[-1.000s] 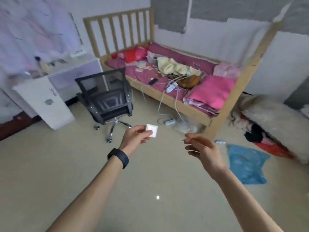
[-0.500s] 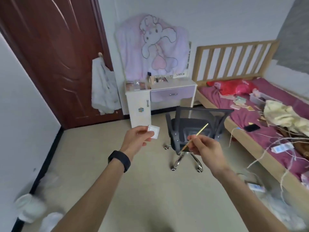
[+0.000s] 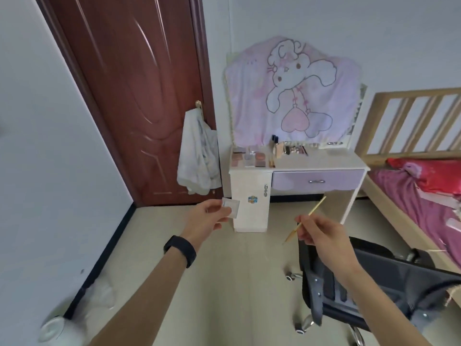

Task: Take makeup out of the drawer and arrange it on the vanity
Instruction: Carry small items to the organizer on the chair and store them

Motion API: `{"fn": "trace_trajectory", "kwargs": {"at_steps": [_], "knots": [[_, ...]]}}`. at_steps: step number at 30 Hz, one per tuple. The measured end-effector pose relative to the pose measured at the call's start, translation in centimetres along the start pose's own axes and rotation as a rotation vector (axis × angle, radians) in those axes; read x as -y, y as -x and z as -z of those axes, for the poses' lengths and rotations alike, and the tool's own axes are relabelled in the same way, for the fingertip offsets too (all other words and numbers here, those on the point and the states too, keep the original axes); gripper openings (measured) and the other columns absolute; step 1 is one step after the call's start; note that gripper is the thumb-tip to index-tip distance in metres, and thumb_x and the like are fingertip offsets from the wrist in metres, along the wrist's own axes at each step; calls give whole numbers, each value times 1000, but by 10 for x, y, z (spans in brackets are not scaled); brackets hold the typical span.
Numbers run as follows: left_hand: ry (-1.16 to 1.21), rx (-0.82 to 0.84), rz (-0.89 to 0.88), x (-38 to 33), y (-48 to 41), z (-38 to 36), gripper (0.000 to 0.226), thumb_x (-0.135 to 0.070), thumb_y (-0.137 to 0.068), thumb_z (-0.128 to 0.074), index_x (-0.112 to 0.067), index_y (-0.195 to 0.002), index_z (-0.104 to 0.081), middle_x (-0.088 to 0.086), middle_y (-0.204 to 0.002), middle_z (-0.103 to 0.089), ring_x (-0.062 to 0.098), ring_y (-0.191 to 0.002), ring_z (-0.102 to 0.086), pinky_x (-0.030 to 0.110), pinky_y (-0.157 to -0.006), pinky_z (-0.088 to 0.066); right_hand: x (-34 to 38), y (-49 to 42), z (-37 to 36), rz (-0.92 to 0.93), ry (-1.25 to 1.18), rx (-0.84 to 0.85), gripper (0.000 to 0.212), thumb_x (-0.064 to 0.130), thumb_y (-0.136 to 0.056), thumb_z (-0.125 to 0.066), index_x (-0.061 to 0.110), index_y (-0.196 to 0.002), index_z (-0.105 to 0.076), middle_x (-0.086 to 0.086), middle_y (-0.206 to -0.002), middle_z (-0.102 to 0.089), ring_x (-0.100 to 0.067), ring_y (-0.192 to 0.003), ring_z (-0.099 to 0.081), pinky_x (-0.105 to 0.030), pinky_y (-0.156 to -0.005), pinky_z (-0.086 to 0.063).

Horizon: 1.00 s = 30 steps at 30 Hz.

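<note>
My left hand [image 3: 208, 217] pinches a small clear square case [image 3: 231, 207] between thumb and fingers. A thin gold makeup brush [image 3: 304, 219] slants up to the right from my right hand [image 3: 318, 232], which grips it near the lower end. Ahead stands the white vanity [image 3: 324, 161], with several palettes [image 3: 248, 158] and bottles on the left part of its top. Its purple drawer [image 3: 316, 181] under the top is shut. A pink cartoon cloth [image 3: 291, 96] covers the mirror behind it.
A black mesh office chair [image 3: 369, 283] stands on the floor below my right hand, between me and the vanity. A wooden bed [image 3: 409, 176] with pink bedding lies to the right. A dark red door [image 3: 134, 101] with a hanging white bag [image 3: 199, 161] is on the left.
The view has swung left from the bed toward the vanity, which is now closer and centred. Both hands keep their items held out in front.
</note>
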<state>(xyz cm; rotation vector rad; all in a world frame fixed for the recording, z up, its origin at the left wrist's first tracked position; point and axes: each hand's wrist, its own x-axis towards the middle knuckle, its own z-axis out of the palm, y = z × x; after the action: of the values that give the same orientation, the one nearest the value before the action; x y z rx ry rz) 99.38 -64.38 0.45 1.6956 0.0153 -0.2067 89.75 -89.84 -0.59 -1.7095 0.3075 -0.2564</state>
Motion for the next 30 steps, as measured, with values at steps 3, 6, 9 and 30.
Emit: {"fn": "trace_trajectory", "kwargs": {"at_steps": [3,6,9,30], "knots": [[8,-14,19,5,-68,-1,23,-18,-89,-72,-15,-112,-69,3,-104,-74,14,-84,-71,32,-81,-55,-7,-66,-10,-10,18,0,23,21,-103,-55,14,-95,-75,0,-73,-73,-6,-66,-66,-31,-77,-54],[14,-12,37,8,-145,-6,20,-17,-89,-73,-14,-109,-70,4,-102,-73,15,-84,-70,34,-82,-55,-19,-134,-21,-34,35,-13,24,21,-103,-55,12,-95,-75,-5,-74,-72,-8,-67,-67,-32,-77,-53],[31,15,61,8,-229,-17,15,-16,-89,-73,-16,-104,-69,2,-98,-73,17,-85,-68,32,-81,-55,-30,-205,-33,-62,46,-51,24,20,-103,-55,10,-94,-75,-9,-75,-72,-10,-67,-66,-31,-74,-52],[-72,128,315,18,-714,-169,20,-16,-87,-75,-12,-106,-67,4,-94,-73,18,-83,-70,25,-69,-51,-129,-628,-38,-373,-6,-189,23,17,-101,-56,11,-90,-75,-1,-68,-71,-11,-63,-67,-30,-68,-49]]}}
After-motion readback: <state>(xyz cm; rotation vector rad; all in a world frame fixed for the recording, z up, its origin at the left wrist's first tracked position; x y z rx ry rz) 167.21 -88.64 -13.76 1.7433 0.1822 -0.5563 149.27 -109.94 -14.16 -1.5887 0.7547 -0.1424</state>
